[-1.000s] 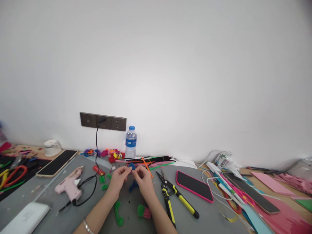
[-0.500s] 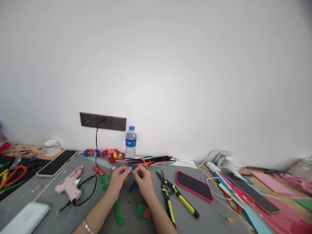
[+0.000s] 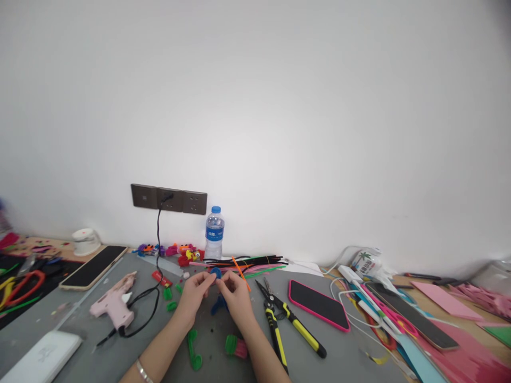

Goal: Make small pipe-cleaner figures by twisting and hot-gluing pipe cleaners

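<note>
Between the fingertips of both hands is a small blue fuzzy coil [image 3: 216, 272], which looks like wound pipe cleaner. My left hand [image 3: 198, 290] pinches it from the left, and my right hand [image 3: 233, 292] pinches it from the right. Below them a dark blue fuzzy piece [image 3: 219, 305] lies on the grey mat, partly behind my right hand. Nearer to me are a bent green pipe-cleaner piece [image 3: 194, 349] and a green and pink coiled piece [image 3: 235, 346]. Small green pieces [image 3: 171, 306] lie left of my left hand.
A pink glue gun [image 3: 115, 306] with a black cord lies left. Yellow-black pliers [image 3: 285, 314] and a pink-edged phone [image 3: 318, 304] lie right. Behind my hands are a bundle of pipe cleaners [image 3: 255, 261] and a water bottle [image 3: 214, 234]. A white power bank [image 3: 42, 359] sits front left.
</note>
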`<action>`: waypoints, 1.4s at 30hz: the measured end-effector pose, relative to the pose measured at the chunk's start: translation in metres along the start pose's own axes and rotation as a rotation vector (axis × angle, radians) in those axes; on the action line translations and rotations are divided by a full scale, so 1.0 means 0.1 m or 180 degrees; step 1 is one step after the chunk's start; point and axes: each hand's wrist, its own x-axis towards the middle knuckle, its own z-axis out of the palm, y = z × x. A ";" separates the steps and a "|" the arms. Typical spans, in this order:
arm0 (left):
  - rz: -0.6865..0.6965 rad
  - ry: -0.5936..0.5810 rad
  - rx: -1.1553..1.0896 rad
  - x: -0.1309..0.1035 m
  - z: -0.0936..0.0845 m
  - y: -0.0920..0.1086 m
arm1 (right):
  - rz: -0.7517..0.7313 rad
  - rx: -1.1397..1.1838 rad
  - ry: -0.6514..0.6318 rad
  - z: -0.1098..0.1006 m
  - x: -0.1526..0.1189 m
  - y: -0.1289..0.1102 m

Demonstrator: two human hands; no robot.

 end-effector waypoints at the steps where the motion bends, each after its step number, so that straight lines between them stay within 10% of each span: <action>1: -0.0001 0.0000 -0.0003 0.00 0.00 0.01 | 0.0007 0.0003 -0.0002 0.00 0.00 0.00; 42: -0.0012 0.0041 0.0042 -0.03 0.02 0.06 | -0.0002 -0.0012 0.0059 0.00 0.00 0.03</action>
